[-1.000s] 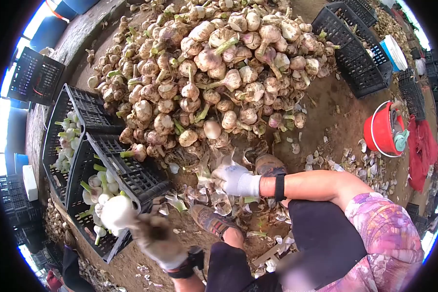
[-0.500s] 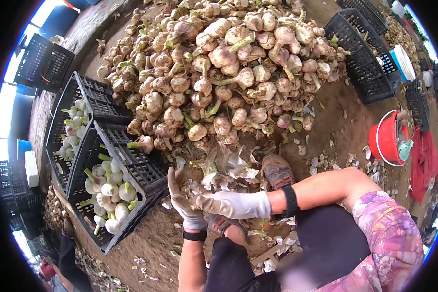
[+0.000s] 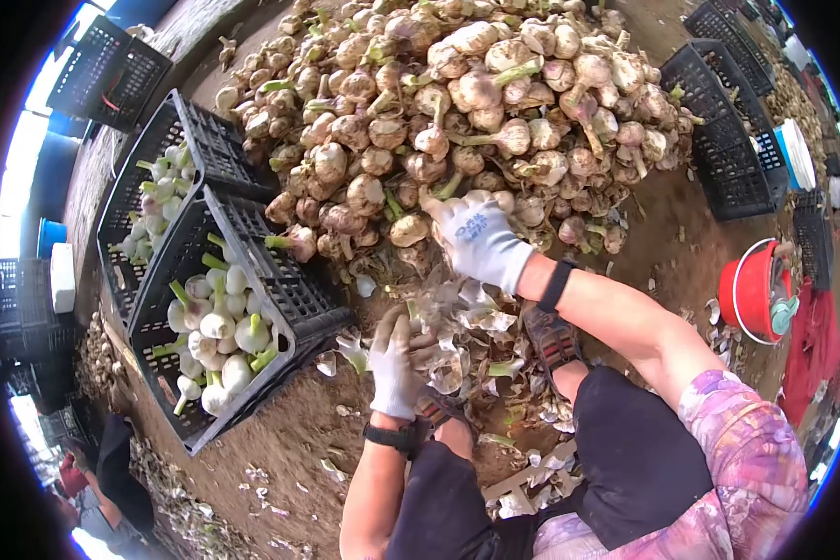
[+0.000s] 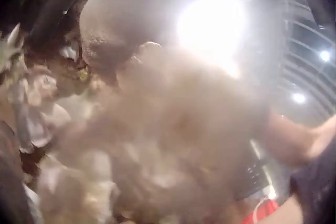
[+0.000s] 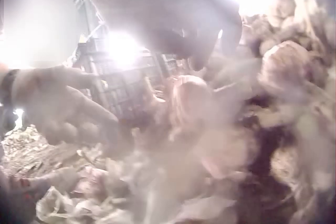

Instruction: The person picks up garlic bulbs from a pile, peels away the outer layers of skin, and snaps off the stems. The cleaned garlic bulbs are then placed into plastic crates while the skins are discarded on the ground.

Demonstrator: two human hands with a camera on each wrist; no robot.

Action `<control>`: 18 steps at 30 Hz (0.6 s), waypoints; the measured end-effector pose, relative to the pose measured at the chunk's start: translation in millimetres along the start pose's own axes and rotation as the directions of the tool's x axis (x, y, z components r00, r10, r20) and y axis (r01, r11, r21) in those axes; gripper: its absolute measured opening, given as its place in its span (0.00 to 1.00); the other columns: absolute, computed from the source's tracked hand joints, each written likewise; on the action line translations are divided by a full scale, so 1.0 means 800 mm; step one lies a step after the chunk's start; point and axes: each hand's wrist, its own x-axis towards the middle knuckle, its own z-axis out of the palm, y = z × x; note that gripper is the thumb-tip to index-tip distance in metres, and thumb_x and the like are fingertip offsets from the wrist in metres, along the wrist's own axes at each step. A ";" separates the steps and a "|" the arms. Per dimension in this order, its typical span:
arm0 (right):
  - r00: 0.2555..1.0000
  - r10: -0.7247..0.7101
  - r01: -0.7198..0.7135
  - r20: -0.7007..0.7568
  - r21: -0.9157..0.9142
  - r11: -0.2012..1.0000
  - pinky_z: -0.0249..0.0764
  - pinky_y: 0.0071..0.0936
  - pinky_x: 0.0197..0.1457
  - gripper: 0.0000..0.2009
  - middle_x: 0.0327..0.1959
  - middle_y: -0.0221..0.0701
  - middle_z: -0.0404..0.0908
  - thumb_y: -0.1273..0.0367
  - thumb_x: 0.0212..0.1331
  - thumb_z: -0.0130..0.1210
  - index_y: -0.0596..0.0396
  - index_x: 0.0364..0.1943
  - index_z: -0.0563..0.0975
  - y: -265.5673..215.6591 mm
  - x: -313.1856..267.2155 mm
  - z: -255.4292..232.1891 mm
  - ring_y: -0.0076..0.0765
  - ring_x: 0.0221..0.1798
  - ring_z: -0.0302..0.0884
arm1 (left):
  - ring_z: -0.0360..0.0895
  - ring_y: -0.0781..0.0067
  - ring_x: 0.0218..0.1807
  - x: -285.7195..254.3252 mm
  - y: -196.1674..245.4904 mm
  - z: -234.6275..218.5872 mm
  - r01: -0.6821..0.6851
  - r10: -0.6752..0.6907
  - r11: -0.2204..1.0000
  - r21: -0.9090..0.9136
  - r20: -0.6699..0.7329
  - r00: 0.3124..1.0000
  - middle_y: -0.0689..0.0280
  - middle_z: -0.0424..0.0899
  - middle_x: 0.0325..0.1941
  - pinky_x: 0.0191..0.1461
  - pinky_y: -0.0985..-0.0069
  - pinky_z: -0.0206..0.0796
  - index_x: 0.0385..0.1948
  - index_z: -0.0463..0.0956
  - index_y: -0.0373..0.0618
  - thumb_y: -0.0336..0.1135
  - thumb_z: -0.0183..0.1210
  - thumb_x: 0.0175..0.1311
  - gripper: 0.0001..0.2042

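Note:
My right hand (image 3: 481,238), in a white glove, reaches over the near edge of a heap of soil-stained garlic bulbs (image 3: 476,91), its index finger stretched out among them. In the right wrist view, my right fingers hang just above a garlic bulb (image 5: 189,100). Lower in the head view, my left hand (image 3: 397,364), gloved with dirty fingertips, is held over loose garlic husks (image 3: 481,317), fingers extended and nothing gripped. Clean white garlic bulbs (image 3: 217,325) with short green stems lie in a black crate (image 3: 269,261) to the left. The left wrist view is badly blurred.
Behind the near crate stands another black crate (image 3: 210,140) with white garlic. More black crates (image 3: 719,131) and a red bucket (image 3: 752,289) are on the right. Both shoes (image 3: 553,338) stand among the husks. Another person (image 3: 112,476) sits at lower left.
A second ago my left hand was at the crate by a white garlic bulb; it came back beside my right hand, then over the husks. My right hand has moved up to the heap.

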 end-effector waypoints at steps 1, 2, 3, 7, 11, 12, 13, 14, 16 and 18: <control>0.999 -0.048 0.050 -0.026 0.084 0.995 0.67 0.40 0.50 0.22 0.40 0.35 0.80 0.68 0.53 0.50 0.52 0.55 0.70 -0.005 -0.006 -0.001 0.40 0.44 0.76 | 0.78 0.66 0.37 0.000 0.006 0.007 0.095 -0.087 0.992 -0.084 0.094 0.992 0.59 0.77 0.45 0.34 0.72 0.72 0.61 0.61 0.42 0.45 0.52 0.69 0.24; 0.994 -0.094 0.101 -0.053 0.166 0.981 0.67 0.39 0.49 0.22 0.40 0.34 0.80 0.67 0.52 0.50 0.52 0.55 0.70 -0.010 -0.013 0.001 0.40 0.44 0.76 | 0.78 0.64 0.38 0.005 0.005 0.012 0.155 -0.139 0.976 -0.155 0.106 0.985 0.59 0.76 0.46 0.36 0.69 0.72 0.61 0.61 0.44 0.45 0.52 0.69 0.24; 0.975 -0.170 0.191 -0.144 0.150 0.970 0.68 0.37 0.50 0.24 0.45 0.35 0.78 0.65 0.52 0.54 0.50 0.57 0.69 -0.018 -0.021 0.008 0.39 0.48 0.76 | 0.77 0.62 0.40 0.011 0.001 0.016 0.214 -0.190 0.951 -0.222 0.124 0.974 0.58 0.75 0.48 0.37 0.66 0.72 0.61 0.61 0.45 0.46 0.51 0.69 0.23; 0.995 -0.057 0.056 0.082 0.018 0.998 0.68 0.41 0.56 0.29 0.58 0.40 0.70 0.62 0.50 0.59 0.49 0.60 0.68 -0.005 -0.021 0.031 0.46 0.55 0.71 | 0.75 0.56 0.46 0.037 -0.023 0.015 0.201 -0.186 0.920 -0.337 0.075 0.980 0.56 0.70 0.54 0.45 0.60 0.72 0.65 0.57 0.49 0.44 0.52 0.69 0.25; 0.971 -0.229 0.205 0.072 0.244 0.948 0.70 0.39 0.57 0.22 0.54 0.35 0.75 0.63 0.50 0.60 0.49 0.53 0.75 -0.002 -0.043 0.049 0.42 0.55 0.73 | 0.77 0.63 0.46 0.041 -0.035 0.007 -0.047 0.043 0.996 0.082 0.042 0.998 0.56 0.71 0.57 0.48 0.67 0.73 0.66 0.58 0.44 0.33 0.52 0.66 0.26; 0.981 -0.195 0.187 -0.021 0.396 0.899 0.70 0.37 0.57 0.22 0.53 0.35 0.76 0.64 0.51 0.60 0.50 0.53 0.75 -0.001 -0.051 0.057 0.40 0.55 0.73 | 0.77 0.65 0.46 0.043 -0.040 0.007 -0.145 0.131 0.957 0.251 0.073 0.989 0.57 0.71 0.58 0.47 0.69 0.73 0.65 0.59 0.43 0.31 0.52 0.65 0.25; 0.984 -0.145 0.180 -0.107 0.537 0.824 0.71 0.36 0.57 0.21 0.52 0.34 0.76 0.66 0.52 0.59 0.52 0.53 0.76 -0.001 -0.058 0.062 0.39 0.54 0.74 | 0.80 0.63 0.45 0.045 -0.042 0.009 -0.326 0.334 0.754 0.570 0.095 0.938 0.55 0.74 0.56 0.47 0.70 0.73 0.62 0.65 0.46 0.28 0.54 0.61 0.24; 0.996 -0.081 0.013 0.042 0.813 0.582 0.71 0.34 0.57 0.21 0.53 0.33 0.76 0.67 0.54 0.58 0.54 0.54 0.75 -0.006 -0.063 0.050 0.37 0.55 0.74 | 0.79 0.60 0.45 0.047 -0.042 0.012 -0.404 0.401 0.566 0.719 0.188 0.897 0.54 0.74 0.56 0.48 0.68 0.73 0.61 0.67 0.48 0.29 0.55 0.59 0.24; 0.925 -0.120 -0.373 0.361 0.923 -0.098 0.70 0.30 0.58 0.21 0.54 0.31 0.76 0.69 0.58 0.56 0.57 0.57 0.73 -0.012 -0.075 0.021 0.33 0.55 0.74 | 0.79 0.53 0.47 0.052 -0.039 0.020 -0.489 0.448 0.097 0.867 0.401 0.799 0.53 0.74 0.56 0.49 0.65 0.73 0.59 0.69 0.53 0.31 0.58 0.57 0.24; 0.913 -0.250 -0.388 0.322 0.876 -0.286 0.70 0.27 0.58 0.24 0.57 0.32 0.74 0.69 0.62 0.53 0.60 0.62 0.67 -0.008 -0.078 0.006 0.29 0.56 0.73 | 0.77 0.54 0.45 0.070 -0.057 0.028 -0.493 0.295 0.035 0.869 0.462 0.836 0.60 0.80 0.45 0.47 0.62 0.71 0.39 0.78 0.52 0.41 0.57 0.56 0.11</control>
